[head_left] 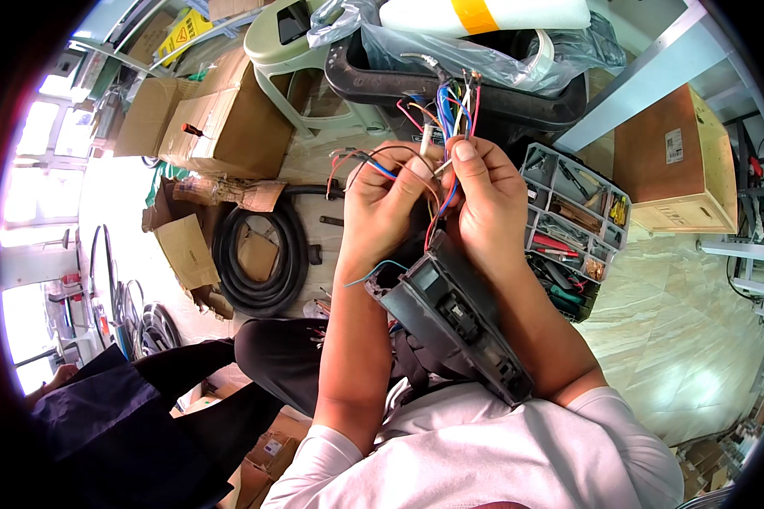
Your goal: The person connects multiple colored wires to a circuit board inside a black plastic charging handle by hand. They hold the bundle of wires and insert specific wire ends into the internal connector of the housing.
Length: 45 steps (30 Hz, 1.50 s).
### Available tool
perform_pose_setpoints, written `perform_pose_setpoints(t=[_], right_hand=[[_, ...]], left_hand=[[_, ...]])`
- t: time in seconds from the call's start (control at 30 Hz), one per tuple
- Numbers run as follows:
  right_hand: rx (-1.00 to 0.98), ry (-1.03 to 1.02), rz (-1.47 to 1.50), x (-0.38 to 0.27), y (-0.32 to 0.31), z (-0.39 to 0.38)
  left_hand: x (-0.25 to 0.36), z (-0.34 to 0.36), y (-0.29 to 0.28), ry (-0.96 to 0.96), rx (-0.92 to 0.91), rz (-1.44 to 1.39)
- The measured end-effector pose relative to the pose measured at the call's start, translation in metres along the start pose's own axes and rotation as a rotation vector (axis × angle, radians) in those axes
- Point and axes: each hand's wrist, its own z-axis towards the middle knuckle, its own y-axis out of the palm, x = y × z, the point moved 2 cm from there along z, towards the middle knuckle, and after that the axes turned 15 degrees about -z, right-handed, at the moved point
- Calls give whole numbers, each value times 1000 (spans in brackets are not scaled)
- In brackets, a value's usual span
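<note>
My left hand [382, 199] and my right hand [484, 191] are close together, both closed on a bundle of thin coloured wires [446, 110], thumbs up. A short white piece [426, 140] shows at my left fingertips. Loose red, blue and brown ends fan out above and left of my hands. The wires run down into a black plastic housing [454, 318] with an open channel and internal parts, lying tilted between my forearms against my body. A thin light-blue wire loops out from its upper left.
A compartmented parts case [569, 204] with tools is at right, beside a wooden box [662, 161]. Left are cardboard boxes [238, 110] and coiled black hose [259, 301]. Ahead stand a stool [267, 42] and black container [348, 72]. Another person's dark-clothed legs [170, 382] are at lower left.
</note>
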Motion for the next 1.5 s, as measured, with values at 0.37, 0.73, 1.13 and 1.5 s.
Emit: perform_pose_setpoints(t=[0.37, 0.73, 1.13, 1.5], right_hand=[[-16, 2, 71, 1, 1, 1], [-27, 21, 89, 2, 1, 1], [7, 64, 141, 2, 6, -1], [12, 43, 125, 1, 6, -1]], left_hand=[[0, 2, 2, 70, 63, -258], [-3, 2, -2, 76, 112, -229], [-18, 8, -15, -46, 137, -624], [-18, 6, -16, -28, 113, -592]])
